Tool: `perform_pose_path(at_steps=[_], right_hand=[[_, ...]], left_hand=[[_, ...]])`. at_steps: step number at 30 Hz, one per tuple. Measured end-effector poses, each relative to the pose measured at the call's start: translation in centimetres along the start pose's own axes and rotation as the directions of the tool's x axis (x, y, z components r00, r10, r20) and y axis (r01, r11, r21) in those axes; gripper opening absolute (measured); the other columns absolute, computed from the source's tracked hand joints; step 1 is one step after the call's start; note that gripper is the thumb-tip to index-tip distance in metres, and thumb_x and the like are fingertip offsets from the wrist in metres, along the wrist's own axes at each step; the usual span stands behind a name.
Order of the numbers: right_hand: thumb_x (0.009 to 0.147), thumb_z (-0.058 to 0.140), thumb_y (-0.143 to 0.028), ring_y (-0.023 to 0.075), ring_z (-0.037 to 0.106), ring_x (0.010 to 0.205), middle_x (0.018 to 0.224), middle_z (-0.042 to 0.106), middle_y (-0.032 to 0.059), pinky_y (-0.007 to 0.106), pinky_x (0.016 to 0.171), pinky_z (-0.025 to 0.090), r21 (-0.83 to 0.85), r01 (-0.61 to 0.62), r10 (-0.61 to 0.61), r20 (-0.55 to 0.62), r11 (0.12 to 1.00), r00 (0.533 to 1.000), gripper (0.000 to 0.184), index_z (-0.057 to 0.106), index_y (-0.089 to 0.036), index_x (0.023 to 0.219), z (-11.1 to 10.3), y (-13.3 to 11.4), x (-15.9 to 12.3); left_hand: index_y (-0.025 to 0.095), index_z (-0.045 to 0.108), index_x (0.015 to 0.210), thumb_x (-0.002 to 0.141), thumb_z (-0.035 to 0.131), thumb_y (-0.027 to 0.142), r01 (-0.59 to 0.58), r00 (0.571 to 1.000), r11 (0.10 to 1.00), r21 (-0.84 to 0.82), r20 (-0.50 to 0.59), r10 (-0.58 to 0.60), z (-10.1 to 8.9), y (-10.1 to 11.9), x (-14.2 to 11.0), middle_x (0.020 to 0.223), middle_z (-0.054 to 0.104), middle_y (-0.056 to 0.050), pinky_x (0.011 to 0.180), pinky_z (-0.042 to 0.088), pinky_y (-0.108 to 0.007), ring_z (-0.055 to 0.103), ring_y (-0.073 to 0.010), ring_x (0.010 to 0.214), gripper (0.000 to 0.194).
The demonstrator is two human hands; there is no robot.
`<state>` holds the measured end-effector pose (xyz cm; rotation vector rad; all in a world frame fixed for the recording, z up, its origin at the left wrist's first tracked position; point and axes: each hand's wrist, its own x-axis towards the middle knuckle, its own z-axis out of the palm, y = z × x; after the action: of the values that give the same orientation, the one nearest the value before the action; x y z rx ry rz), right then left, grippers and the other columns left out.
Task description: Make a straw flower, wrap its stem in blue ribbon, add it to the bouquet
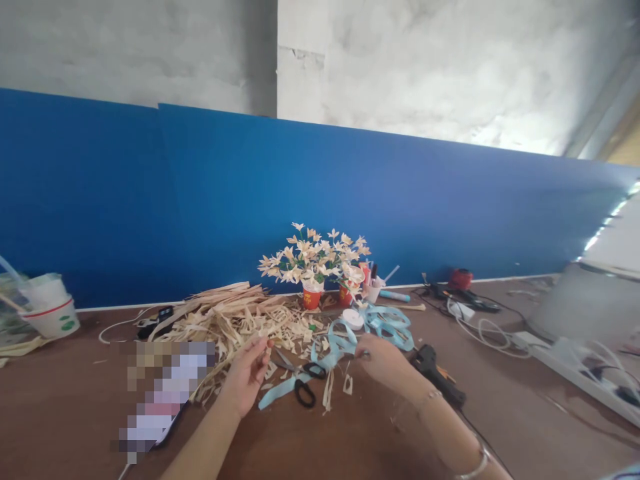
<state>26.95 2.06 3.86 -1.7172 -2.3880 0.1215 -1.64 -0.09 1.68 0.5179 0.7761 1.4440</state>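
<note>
My left hand (249,375) is raised over the near edge of a pile of pale dried husk strips (240,320). Its thumb and index finger are pinched together, and whatever may be between them is too small to make out. My right hand (376,357) is closed above the light blue ribbon (387,320), fingertips pointing left and partly hidden. Between the hands lie black-handled scissors (300,381), their blades toward my left hand, beside a ribbon end. Behind them stand pale flowers (313,257) in a red cup (312,297).
A phone with a blurred screen (170,393) lies left. A black glue gun (437,377) rests by my right forearm. A white ribbon spool (353,320) stands mid-table. White cups (53,317) are far left; a power strip (580,377) and cables run along the right.
</note>
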Motion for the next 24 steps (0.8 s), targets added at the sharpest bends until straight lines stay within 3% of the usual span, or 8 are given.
perform_pose_path(at_steps=[3,6,10,12,14,19,21,24], right_hand=[[0.074,0.044,-0.011,0.0169,0.057,0.073,0.085,0.061,0.0074,0.024,0.060,0.035,-0.171,0.273,-0.254,0.126,0.947,0.959,0.020,0.064,-0.016,0.075,1.0,-1.4,0.1],[0.072,0.046,-0.009,0.0189,0.056,0.073,0.082,0.061,0.0094,0.025,0.057,0.034,-0.300,0.457,-0.405,0.221,0.837,0.887,0.017,0.062,-0.013,0.075,1.5,-1.8,0.9],[0.074,0.046,-0.010,0.0215,0.055,0.077,0.081,0.061,0.0113,0.028,0.058,0.035,-0.319,0.640,-0.551,0.331,0.698,0.766,0.016,0.060,-0.011,0.080,1.4,-1.4,1.9],[0.074,0.045,-0.011,0.0215,0.055,0.078,0.082,0.061,0.0117,0.028,0.060,0.036,-0.290,0.673,-0.587,0.335,0.680,0.737,0.016,0.060,-0.011,0.082,1.2,-1.2,2.0],[0.072,0.047,-0.012,0.0207,0.055,0.077,0.083,0.061,0.0110,0.028,0.060,0.036,-0.236,0.652,-0.586,0.295,0.721,0.755,0.015,0.059,-0.012,0.080,0.9,-1.1,1.8],[0.063,0.047,-0.008,0.0137,0.054,0.061,0.064,0.060,0.0012,0.022,0.054,0.035,0.171,0.308,-0.325,0.078,0.936,0.943,0.012,0.054,-0.017,0.065,0.3,-1.8,1.5],[0.061,0.047,-0.008,0.0111,0.052,0.054,0.058,0.057,-0.0020,0.020,0.049,0.035,0.464,0.145,-0.203,0.076,0.874,0.976,0.010,0.050,-0.018,0.062,0.7,-3.1,1.7],[0.061,0.046,-0.013,0.0084,0.049,0.041,0.051,0.055,-0.0052,0.018,0.040,0.034,0.798,-0.067,-0.111,0.165,0.599,0.980,0.007,0.045,-0.019,0.064,2.1,-6.5,2.3]], left_hand=[[0.012,0.057,0.073,0.067,0.069,0.020,0.026,0.998,0.999,0.046,0.062,-0.028,-0.1,-0.3,0.0,0.063,0.052,0.004,0.027,0.020,-0.008,0.034,0.0017,0.037,0.015],[0.012,0.057,0.074,0.065,0.070,0.023,0.077,0.992,0.995,0.070,0.099,-0.084,-0.5,-0.5,0.2,0.062,0.050,0.005,0.029,0.018,-0.008,0.032,0.0024,0.037,0.020],[0.013,0.056,0.076,0.067,0.069,0.030,0.173,0.975,0.978,0.113,0.124,-0.186,-0.5,-0.6,0.1,0.051,0.044,0.007,0.031,0.016,-0.010,0.027,0.0019,0.034,0.023],[0.013,0.056,0.075,0.067,0.068,0.031,0.204,0.968,0.971,0.123,0.122,-0.219,-0.3,-0.6,-0.1,0.048,0.042,0.008,0.031,0.017,-0.011,0.026,0.0015,0.033,0.023],[0.013,0.056,0.075,0.066,0.069,0.029,0.205,0.969,0.972,0.110,0.117,-0.218,0.0,-0.5,-0.2,0.051,0.047,0.007,0.031,0.019,-0.011,0.028,0.0014,0.034,0.023],[0.012,0.056,0.075,0.067,0.068,0.020,0.158,0.982,0.986,0.053,0.091,-0.163,0.2,-0.8,-0.3,0.074,0.059,-0.001,0.031,0.023,-0.009,0.040,0.0013,0.042,0.016],[0.011,0.057,0.075,0.069,0.067,0.018,0.168,0.982,0.985,0.045,0.075,-0.171,0.3,-1.0,-0.2,0.073,0.059,-0.001,0.031,0.024,-0.009,0.040,0.0013,0.041,0.014],[0.011,0.057,0.074,0.069,0.066,0.017,0.168,0.984,0.985,0.041,0.053,-0.170,0.4,-1.3,-0.3,0.072,0.059,0.000,0.031,0.026,-0.009,0.040,0.0009,0.042,0.012]])
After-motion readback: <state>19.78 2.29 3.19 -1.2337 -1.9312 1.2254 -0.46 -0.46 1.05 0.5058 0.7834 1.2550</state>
